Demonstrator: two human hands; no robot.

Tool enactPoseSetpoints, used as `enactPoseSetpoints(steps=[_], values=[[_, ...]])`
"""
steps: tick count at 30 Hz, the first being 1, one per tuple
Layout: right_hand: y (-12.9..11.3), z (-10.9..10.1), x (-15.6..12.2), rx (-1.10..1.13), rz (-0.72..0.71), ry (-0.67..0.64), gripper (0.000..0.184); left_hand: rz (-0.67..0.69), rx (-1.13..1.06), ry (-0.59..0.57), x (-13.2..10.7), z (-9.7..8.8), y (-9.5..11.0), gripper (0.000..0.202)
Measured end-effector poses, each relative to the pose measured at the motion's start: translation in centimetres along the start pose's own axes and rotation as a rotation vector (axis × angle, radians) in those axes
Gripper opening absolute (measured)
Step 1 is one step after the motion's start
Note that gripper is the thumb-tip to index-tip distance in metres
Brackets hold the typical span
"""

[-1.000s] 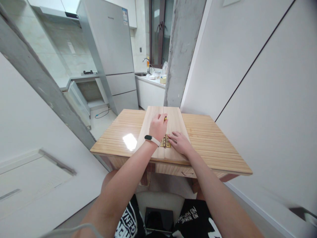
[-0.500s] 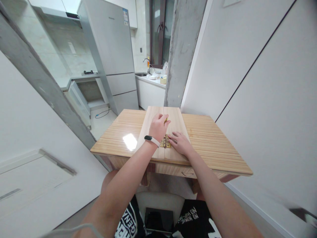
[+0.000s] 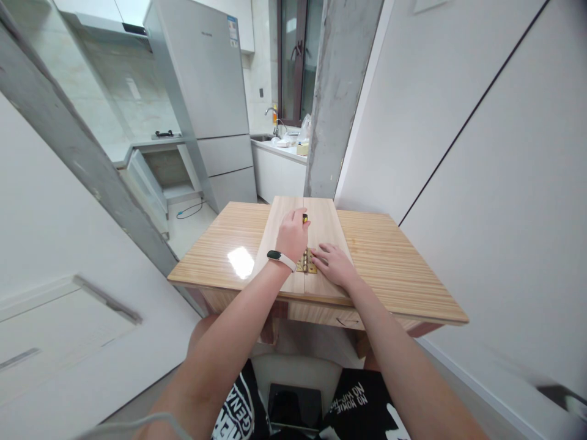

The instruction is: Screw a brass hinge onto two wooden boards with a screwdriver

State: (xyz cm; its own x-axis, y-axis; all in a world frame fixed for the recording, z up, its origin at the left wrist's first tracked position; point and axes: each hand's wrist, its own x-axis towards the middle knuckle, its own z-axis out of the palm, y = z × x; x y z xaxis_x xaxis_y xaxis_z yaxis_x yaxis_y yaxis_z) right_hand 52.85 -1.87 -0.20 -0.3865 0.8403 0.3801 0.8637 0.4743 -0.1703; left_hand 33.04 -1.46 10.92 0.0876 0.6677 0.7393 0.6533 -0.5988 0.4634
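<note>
Head view, nearest first: black shorts (image 3: 358, 397) show below the edge of the table (image 3: 394, 263). On it, two pale boards (image 3: 323, 211) meet at a seam, with a brass hinge (image 3: 306, 263) lying across it. The right hand (image 3: 334, 263) rests low, fingers lightly spread, tips at the hinge's right side. Half a second ago the left hand (image 3: 292, 234) had looser fingers; now they are drawn in, pinching a black-and-yellow handle (image 3: 305, 218). Hinge and boards have not shifted, so this looks like a fresh grip over steady work. That hand and its wristband (image 3: 276, 255) block the handle's lower end and part of the hinge. Beyond stand a refrigerator (image 3: 202, 79) and a sink (image 3: 261, 137).
</note>
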Motion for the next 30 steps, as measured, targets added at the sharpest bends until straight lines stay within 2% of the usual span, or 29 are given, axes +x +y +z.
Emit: enactPoseSetpoints(steps=[7, 24, 30], values=[[0.12, 0.1, 0.1, 0.006, 0.006, -0.011, 0.041, 0.017, 0.028, -0.013, 0.1, -0.2, -0.01, 0.017], [-0.15, -0.21, 0.09, 0.008, 0.019, -0.027, 0.041, -0.034, 0.0, -0.013, 0.07, -0.05, 0.1, 0.027], [-0.02, -0.03, 0.11, 0.006, 0.018, -0.024, 0.041, -0.007, 0.005, -0.008, 0.12, -0.14, -0.17, 0.02]])
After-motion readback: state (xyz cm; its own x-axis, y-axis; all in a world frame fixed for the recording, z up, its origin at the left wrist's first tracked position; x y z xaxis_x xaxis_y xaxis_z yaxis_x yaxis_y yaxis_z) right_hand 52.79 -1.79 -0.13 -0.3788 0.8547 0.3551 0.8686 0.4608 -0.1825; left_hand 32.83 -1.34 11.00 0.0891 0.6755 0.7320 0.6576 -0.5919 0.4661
